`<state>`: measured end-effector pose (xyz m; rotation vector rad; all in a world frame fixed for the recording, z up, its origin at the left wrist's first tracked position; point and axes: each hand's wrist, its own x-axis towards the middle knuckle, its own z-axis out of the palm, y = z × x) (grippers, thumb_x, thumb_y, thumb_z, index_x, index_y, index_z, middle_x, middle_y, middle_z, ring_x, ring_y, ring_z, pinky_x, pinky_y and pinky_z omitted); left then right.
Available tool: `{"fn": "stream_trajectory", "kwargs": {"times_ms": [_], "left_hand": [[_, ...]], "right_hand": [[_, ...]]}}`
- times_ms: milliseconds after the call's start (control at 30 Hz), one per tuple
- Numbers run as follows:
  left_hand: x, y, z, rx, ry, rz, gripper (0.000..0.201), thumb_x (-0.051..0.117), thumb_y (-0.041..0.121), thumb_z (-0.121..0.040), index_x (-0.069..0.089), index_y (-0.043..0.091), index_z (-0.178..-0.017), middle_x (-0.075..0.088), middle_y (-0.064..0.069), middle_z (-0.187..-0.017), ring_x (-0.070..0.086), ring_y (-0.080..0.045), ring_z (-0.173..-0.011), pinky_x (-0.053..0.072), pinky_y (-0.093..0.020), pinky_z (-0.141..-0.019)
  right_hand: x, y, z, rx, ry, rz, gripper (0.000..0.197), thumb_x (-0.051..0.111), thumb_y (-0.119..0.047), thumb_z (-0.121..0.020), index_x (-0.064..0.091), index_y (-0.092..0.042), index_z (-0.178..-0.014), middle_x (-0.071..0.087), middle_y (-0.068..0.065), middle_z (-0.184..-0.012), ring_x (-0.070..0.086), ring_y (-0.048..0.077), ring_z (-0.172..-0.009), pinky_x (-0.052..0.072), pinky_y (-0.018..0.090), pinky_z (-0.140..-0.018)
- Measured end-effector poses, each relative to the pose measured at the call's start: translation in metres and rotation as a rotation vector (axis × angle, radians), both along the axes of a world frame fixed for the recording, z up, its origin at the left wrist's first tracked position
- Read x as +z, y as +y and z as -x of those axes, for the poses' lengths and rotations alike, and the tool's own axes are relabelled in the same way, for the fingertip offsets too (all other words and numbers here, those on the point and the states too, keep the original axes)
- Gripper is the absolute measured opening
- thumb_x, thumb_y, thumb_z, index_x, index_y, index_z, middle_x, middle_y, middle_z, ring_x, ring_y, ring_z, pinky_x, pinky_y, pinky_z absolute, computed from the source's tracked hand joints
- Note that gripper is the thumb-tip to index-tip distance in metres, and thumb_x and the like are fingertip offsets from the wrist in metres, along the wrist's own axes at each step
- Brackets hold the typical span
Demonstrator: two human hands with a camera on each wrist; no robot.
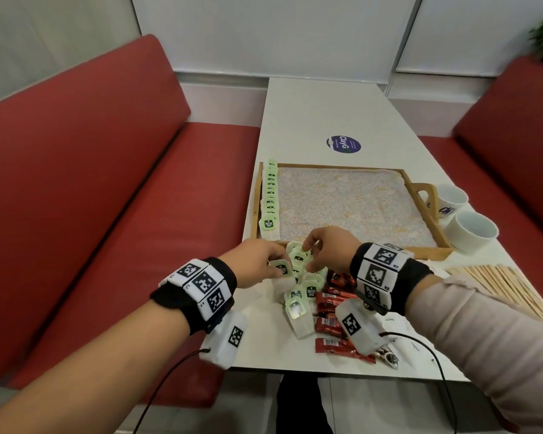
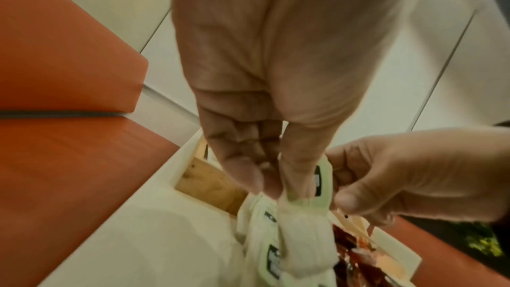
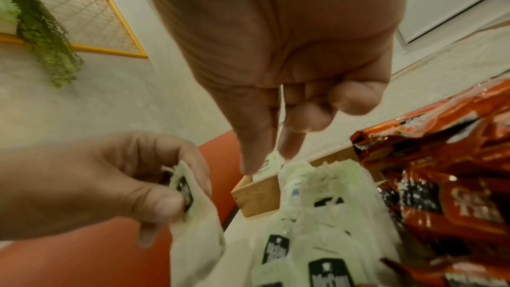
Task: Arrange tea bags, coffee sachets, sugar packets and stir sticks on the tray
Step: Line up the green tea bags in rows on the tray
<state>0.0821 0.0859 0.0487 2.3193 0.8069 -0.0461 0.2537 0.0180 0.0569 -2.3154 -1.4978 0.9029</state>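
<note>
Both wrists carried marker bands. Loose tea bags (image 1: 298, 296) lay heaped just before the tray's (image 1: 428, 250) near rim, red coffee sachets (image 1: 333, 303) beside them, stir sticks (image 1: 502, 285) further right. Two white cups (image 1: 464, 219) stood off the tray's right handle. Inside, tea bags in a row (image 1: 271, 195) lined the left wall. Left hand (image 1: 257, 264) pinched one tea bag (image 1: 281, 267) over the heap; right hand (image 1: 329, 249), fingers curled, pinched a thin white thread.

Both hands (image 1: 257, 261) (image 1: 329, 245) pick tea bags (image 1: 298, 296) beside the tray (image 1: 427, 250).
</note>
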Motion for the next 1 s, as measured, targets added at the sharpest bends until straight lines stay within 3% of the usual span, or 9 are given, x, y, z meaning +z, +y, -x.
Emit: {"fn": "stream_trajectory", "kwargs": {"times_ms": [167,267,500,633,767,867,1000], "left_hand": [[-0.006,-0.001,-0.005,0.052,-0.091,0.051,0.014,0.07,0.018,-0.083,0.061,0.021,-0.093,0.051,0.007,-0.077,0.044,-0.002,-0.062,0.037,-0.007,-0.055],[-0.012,-0.002,-0.007,0.075,-0.115,0.072,0.011,0.07,0.018,-0.082,0.061,0.022,-0.088,0.052,0.008,-0.074,0.044,-0.002,-0.062,0.036,-0.006,-0.053],[-0.021,-0.006,-0.006,0.1,-0.164,0.088,0.007,0.069,0.02,-0.084,0.066,0.018,-0.089,0.056,0.009,-0.078,0.045,0.0,-0.06,0.037,-0.005,-0.055],[-0.022,-0.006,-0.006,0.104,-0.188,0.104,0.009,0.066,0.019,-0.087,0.067,0.013,-0.094,0.063,0.004,-0.092,0.051,0.002,-0.068,0.041,-0.009,-0.063],[-0.023,-0.004,-0.011,0.132,-0.191,0.071,0.009,0.066,0.025,-0.087,0.066,0.018,-0.093,0.065,-0.01,-0.091,0.057,-0.02,-0.079,0.046,-0.028,-0.073],[-0.023,-0.003,-0.013,0.165,-0.219,0.055,0.011,0.066,0.028,-0.087,0.066,0.018,-0.093,0.053,-0.001,-0.073,0.047,-0.011,-0.067,0.037,-0.02,-0.061],[-0.018,-0.002,-0.017,0.222,-0.295,0.032,0.009,0.066,0.027,-0.087,0.064,0.018,-0.085,0.047,0.005,-0.067,0.041,-0.005,-0.059,0.034,-0.011,-0.053]], "right_hand": [[-0.005,-0.006,-0.006,0.041,-0.251,0.159,0.066,0.087,-0.03,-0.062,0.054,-0.023,-0.118,0.049,0.0,-0.114,0.055,0.022,-0.099,0.049,0.033,-0.083],[-0.012,-0.01,-0.007,0.064,-0.297,0.228,0.076,0.087,-0.037,-0.06,0.049,-0.024,-0.125,0.042,0.002,-0.121,0.054,0.024,-0.103,0.05,0.037,-0.089],[-0.017,-0.011,-0.001,0.065,-0.309,0.159,0.065,0.084,-0.037,-0.064,0.056,-0.022,-0.121,0.038,0.0,-0.108,0.049,0.02,-0.094,0.045,0.029,-0.078],[-0.019,-0.012,0.0,0.062,-0.341,0.142,0.052,0.079,-0.037,-0.073,0.061,-0.023,-0.12,0.044,0.003,-0.118,0.052,0.024,-0.108,0.045,0.032,-0.088],[-0.017,-0.012,-0.001,0.021,-0.316,0.121,0.05,0.076,-0.039,-0.076,0.062,-0.022,-0.121,0.045,0.003,-0.12,0.052,0.023,-0.112,0.045,0.033,-0.095],[-0.012,-0.012,-0.004,-0.019,-0.296,0.102,0.047,0.076,-0.04,-0.075,0.064,-0.022,-0.118,0.044,0.002,-0.113,0.053,0.023,-0.106,0.046,0.034,-0.091],[-0.005,-0.01,-0.011,-0.036,-0.259,0.07,0.044,0.075,-0.042,-0.076,0.065,-0.023,-0.115,0.039,-0.001,-0.105,0.048,0.019,-0.092,0.046,0.034,-0.086]]}}
